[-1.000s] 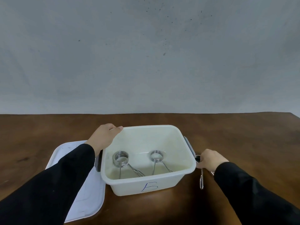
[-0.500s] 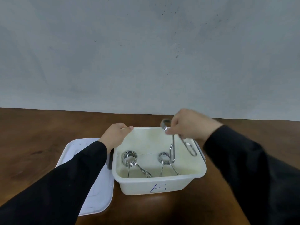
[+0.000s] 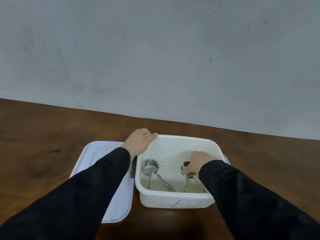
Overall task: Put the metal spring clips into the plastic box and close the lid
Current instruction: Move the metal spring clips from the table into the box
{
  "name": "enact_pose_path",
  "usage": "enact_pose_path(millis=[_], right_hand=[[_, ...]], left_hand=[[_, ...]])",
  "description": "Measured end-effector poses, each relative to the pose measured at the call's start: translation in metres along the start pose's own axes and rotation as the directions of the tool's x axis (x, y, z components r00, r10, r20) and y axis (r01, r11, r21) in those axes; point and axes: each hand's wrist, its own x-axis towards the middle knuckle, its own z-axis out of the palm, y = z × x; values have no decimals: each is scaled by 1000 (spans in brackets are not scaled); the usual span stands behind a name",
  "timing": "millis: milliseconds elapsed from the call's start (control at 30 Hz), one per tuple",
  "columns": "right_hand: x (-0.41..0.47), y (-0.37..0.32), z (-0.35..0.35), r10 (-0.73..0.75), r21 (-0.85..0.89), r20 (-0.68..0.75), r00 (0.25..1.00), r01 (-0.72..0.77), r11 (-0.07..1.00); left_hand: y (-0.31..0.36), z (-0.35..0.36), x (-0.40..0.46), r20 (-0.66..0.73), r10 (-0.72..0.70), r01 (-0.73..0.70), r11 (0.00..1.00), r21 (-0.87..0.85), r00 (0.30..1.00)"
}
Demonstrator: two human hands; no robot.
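An open white plastic box marked with a blue letter stands on the brown table. One metal spring clip lies in its left half, coil toward the far wall. My right hand is down inside the right half, fingers closed over the coils of more clips; whether it grips one or only rests on them is hidden. My left hand grips the box's far left corner rim. The white lid lies flat on the table left of the box, partly under my left sleeve.
The dark wooden table runs back to a grey wall. A grey latch sticks out on the box's right side, another on its left.
My right hand picked a clip off the table right of the box, lifted it over the rim, and has now lowered it into the box's right half. The left hand stayed on the corner.
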Motion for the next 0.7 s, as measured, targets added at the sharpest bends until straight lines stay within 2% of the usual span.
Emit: enact_pose_path(millis=[300,700], right_hand=[[-1,1,-1,-30,74,26,999,28,997],[-4,1,-7,-46,12,-8,999,46,999]], left_hand=[[1,0,0,0,-10,10,1000,11,1000],[2,-1,1,3,-18,18,999,36,1000]])
